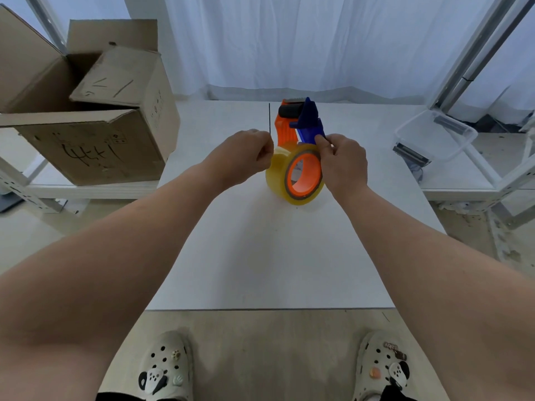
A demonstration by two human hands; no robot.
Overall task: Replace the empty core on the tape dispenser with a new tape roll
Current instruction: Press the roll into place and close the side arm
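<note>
Tape roll [295,175] is already sitting on the orange hub of the tape dispenser [301,123], which stands mid-tabletop [260,256] with its handle end pointing away from the person. Right hand [343,160] has its grip pinched on the blue part right above the roll; left hand [249,153] is a closed fist just left of the roll, looks like it's pinching the tape end but can't tell. Risk now: the loose end sticks back onto the roll or threads crooked if it slips.
</note>
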